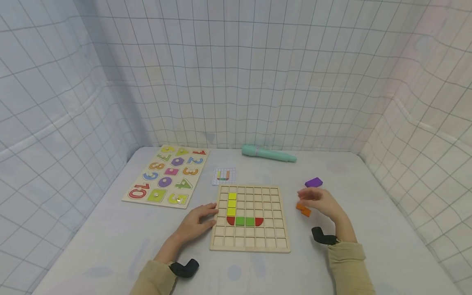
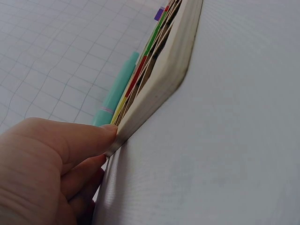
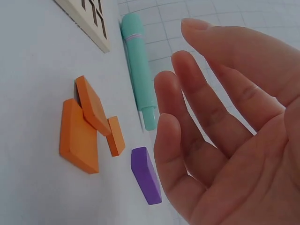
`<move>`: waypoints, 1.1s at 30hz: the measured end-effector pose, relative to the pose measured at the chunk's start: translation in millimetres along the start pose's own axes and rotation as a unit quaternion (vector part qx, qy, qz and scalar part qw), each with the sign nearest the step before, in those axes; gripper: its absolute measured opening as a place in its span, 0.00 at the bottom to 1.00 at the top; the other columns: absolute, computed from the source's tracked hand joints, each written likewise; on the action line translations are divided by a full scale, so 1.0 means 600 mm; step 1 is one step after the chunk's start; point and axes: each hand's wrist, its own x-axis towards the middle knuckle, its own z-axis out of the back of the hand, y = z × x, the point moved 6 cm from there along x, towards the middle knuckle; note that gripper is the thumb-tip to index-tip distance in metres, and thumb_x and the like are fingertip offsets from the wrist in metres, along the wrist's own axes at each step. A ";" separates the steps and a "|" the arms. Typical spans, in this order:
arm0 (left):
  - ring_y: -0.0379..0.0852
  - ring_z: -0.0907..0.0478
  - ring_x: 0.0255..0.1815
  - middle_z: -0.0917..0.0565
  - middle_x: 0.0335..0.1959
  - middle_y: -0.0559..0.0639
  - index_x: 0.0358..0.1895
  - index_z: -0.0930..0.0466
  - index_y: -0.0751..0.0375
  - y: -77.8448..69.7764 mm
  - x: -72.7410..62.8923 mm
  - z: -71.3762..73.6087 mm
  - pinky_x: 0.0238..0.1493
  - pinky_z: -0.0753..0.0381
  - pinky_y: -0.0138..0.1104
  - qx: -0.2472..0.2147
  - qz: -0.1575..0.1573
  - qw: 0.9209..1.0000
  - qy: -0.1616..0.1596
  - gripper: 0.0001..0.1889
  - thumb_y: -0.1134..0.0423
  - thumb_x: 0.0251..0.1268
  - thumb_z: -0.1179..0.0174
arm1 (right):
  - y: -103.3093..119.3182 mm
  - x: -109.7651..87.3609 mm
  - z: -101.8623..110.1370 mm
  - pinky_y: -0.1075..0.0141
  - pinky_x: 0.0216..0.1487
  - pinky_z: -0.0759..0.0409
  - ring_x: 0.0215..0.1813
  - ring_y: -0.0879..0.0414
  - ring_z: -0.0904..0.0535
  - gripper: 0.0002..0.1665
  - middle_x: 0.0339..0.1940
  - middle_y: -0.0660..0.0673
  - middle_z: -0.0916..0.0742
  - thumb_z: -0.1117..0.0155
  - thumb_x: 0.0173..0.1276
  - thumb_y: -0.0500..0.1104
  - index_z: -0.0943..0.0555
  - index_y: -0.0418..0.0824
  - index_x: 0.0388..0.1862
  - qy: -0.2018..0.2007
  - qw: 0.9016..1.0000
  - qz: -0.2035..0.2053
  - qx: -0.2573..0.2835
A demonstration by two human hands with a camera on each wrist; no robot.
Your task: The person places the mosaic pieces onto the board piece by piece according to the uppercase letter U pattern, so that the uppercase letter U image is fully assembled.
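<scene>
A wooden grid board (image 1: 250,247) lies in the middle of the table, with yellow squares (image 1: 231,204), green squares (image 1: 245,221) and two red rounded pieces (image 1: 259,222) set in its cells. My left hand (image 1: 196,223) rests at the board's left edge, thumb and fingertips against it. To the right of the board, my right hand (image 1: 321,201) is raised over several orange tiles (image 3: 78,136), its fingers loosely bent and nothing held. The tiles lie in a small overlapping heap. Just beyond that hand is a purple piece (image 1: 314,182).
A number puzzle board (image 1: 127,200) stands at the left, full of knobbed numbers and shapes. Behind the grid board lies a small pattern card (image 1: 224,175) showing a coloured U shape. A turquoise pen-shaped object (image 1: 269,154) lies near the back wall of gridded cloth.
</scene>
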 end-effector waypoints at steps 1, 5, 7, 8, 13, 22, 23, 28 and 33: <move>0.55 0.36 0.67 0.27 0.63 0.56 0.54 0.21 0.64 0.000 0.000 0.000 0.71 0.45 0.49 0.000 0.000 1.000 0.000 0.19 0.62 0.60 0.37 | 0.004 -0.002 0.000 0.67 0.47 0.21 0.50 0.41 0.22 0.21 0.48 0.32 0.18 0.35 0.62 0.37 0.23 0.28 0.52 -0.001 1.000 -0.001 -0.001; 0.55 0.36 0.67 0.27 0.63 0.55 0.54 0.21 0.63 0.001 0.000 -0.001 0.71 0.46 0.49 0.003 0.005 1.000 0.001 0.19 0.62 0.61 0.38 | 0.017 -0.009 0.000 0.61 0.48 0.22 0.52 0.36 0.24 0.20 0.48 0.29 0.19 0.36 0.62 0.34 0.24 0.26 0.51 -0.005 1.000 -0.011 -0.003; 0.55 0.36 0.67 0.27 0.63 0.55 0.55 0.21 0.63 0.002 0.000 -0.001 0.71 0.46 0.48 0.005 0.009 1.000 0.001 0.19 0.61 0.61 0.38 | 0.013 -0.010 -0.001 0.60 0.48 0.23 0.53 0.36 0.24 0.20 0.49 0.30 0.19 0.35 0.61 0.35 0.23 0.27 0.51 -0.007 1.000 -0.019 -0.001; 0.55 0.36 0.67 0.27 0.63 0.55 0.55 0.21 0.63 0.002 0.000 -0.001 0.71 0.46 0.48 0.005 0.010 1.000 0.001 0.19 0.61 0.61 0.38 | 0.006 -0.008 0.000 0.60 0.48 0.23 0.53 0.37 0.24 0.20 0.49 0.31 0.18 0.35 0.61 0.36 0.23 0.28 0.52 -0.009 1.000 -0.023 0.000; 0.54 0.36 0.67 0.27 0.63 0.54 0.55 0.21 0.63 0.001 0.000 -0.001 0.71 0.46 0.48 0.006 0.010 1.000 0.001 0.19 0.61 0.61 0.38 | -0.038 0.003 0.000 0.57 0.51 0.25 0.52 0.44 0.22 0.22 0.48 0.37 0.17 0.32 0.60 0.42 0.21 0.33 0.52 -0.017 0.999 -0.037 -0.007; 0.55 0.36 0.67 0.27 0.63 0.55 0.55 0.21 0.63 0.000 -0.001 -0.001 0.71 0.46 0.47 0.008 0.003 1.000 -0.002 0.19 0.61 0.61 0.38 | -0.067 0.009 -0.005 0.56 0.52 0.25 0.52 0.46 0.22 0.23 0.47 0.40 0.16 0.30 0.58 0.44 0.20 0.35 0.51 -0.030 0.998 -0.047 -0.016; 0.55 0.36 0.67 0.27 0.63 0.55 0.55 0.21 0.63 0.000 -0.001 -0.001 0.71 0.46 0.47 0.008 0.003 1.000 -0.002 0.19 0.61 0.61 0.38 | -0.068 0.009 -0.006 0.57 0.52 0.25 0.52 0.46 0.22 0.23 0.47 0.40 0.16 0.30 0.58 0.44 0.20 0.35 0.51 -0.032 0.998 -0.050 -0.014; 0.55 0.36 0.67 0.27 0.63 0.55 0.55 0.21 0.63 0.000 -0.001 -0.001 0.71 0.46 0.48 0.006 0.006 1.000 0.000 0.19 0.61 0.61 0.38 | -0.074 0.009 -0.008 0.62 0.50 0.24 0.52 0.46 0.22 0.25 0.48 0.40 0.16 0.29 0.57 0.45 0.20 0.35 0.52 -0.040 0.997 -0.063 -0.012; 0.55 0.36 0.67 0.27 0.63 0.55 0.55 0.21 0.63 0.000 -0.001 -0.001 0.71 0.46 0.49 0.006 0.004 1.000 0.001 0.19 0.61 0.61 0.38 | -0.075 0.010 -0.009 0.63 0.49 0.24 0.51 0.47 0.22 0.26 0.48 0.40 0.16 0.27 0.55 0.46 0.20 0.35 0.51 -0.047 0.997 -0.066 -0.010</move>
